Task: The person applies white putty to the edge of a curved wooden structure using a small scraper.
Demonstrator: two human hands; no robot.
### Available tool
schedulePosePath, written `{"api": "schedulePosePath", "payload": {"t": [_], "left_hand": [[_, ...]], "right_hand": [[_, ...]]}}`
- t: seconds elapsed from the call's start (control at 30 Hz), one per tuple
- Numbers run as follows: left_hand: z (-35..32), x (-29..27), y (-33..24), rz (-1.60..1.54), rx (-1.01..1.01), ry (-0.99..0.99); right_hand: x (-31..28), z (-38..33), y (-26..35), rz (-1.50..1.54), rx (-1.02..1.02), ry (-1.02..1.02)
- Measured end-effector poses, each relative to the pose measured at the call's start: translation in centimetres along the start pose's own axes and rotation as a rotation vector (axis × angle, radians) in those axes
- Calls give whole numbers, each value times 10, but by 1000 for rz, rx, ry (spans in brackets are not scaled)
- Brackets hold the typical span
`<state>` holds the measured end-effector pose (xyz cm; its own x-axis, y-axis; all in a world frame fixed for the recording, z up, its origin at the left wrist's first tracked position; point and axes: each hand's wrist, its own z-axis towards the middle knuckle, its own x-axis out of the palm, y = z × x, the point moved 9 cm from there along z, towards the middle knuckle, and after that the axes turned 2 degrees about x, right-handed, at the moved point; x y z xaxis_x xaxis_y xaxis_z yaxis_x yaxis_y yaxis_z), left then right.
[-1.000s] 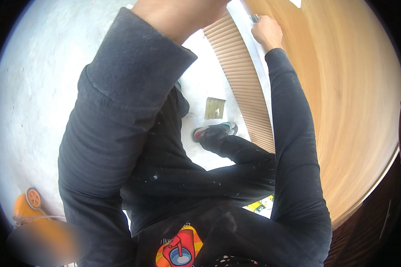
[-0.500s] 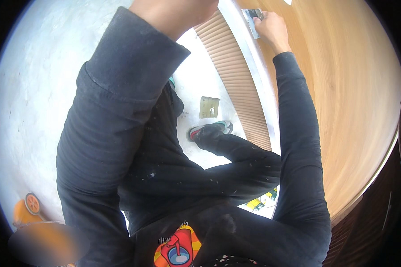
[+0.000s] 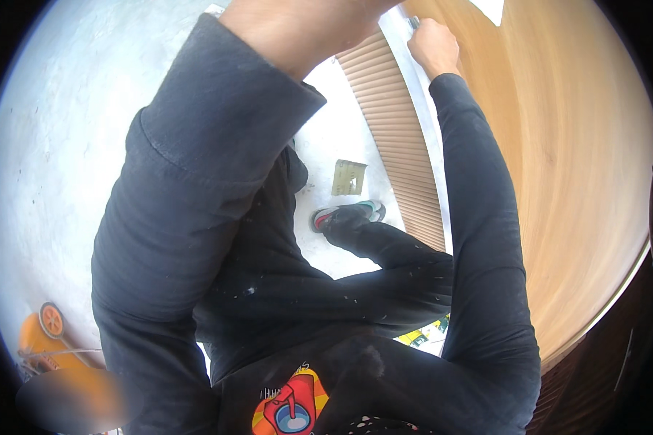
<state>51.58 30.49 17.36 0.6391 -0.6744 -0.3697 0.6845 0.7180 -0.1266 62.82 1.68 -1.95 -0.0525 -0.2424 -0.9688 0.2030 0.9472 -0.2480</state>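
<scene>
While floor [image 3: 51, 181] spreads left, the right hand [image 3: 437, 48] borders edging [image 3: 414, 81].

Honey-tan and white at upper right, near-black through the middle.
Right: wood-grain panel [image 3: 584, 152], honey-tan with darker streaks; edge strip [image 3: 416, 94] beside it, white. Right of centre: ribbed panel [image 3: 390, 109], light brown, parallel stripes. Left: floor [image 3: 58, 159], whitish grey, mottled. Centre: small sheet [image 3: 349, 178], olive-tan; trousers [image 3: 395, 299], black, white flecks. Lower centre: shirt print [image 3: 292, 402], red, yellow, orange, blue. Lower left: wheel [image 3: 51, 320], orange hub.
</scene>
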Motion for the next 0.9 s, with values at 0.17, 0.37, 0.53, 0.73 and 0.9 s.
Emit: {"api": "schedulePosePath", "payload": {"t": [0.17, 0.37, 0.53, 0.73, 0.9], "left_hand": [[2, 0, 2, 56, 38, -41], [3, 6, 16, -81, -171, -63], [3, -9, 9, -66, -109, -19], [4, 3, 16, -89, -222, 11], [2, 7, 24, -291, -354, -20]], "right_hand": [[-1, 7, -11, 77, 75, 11], [-8, -2, 1, 329, -105, 176], [-62, 0, -10, 216, -146, -104], [-57, 3, -24, 154, -126, -105], [-36, 3, -27, 111, -86, -57]]}}
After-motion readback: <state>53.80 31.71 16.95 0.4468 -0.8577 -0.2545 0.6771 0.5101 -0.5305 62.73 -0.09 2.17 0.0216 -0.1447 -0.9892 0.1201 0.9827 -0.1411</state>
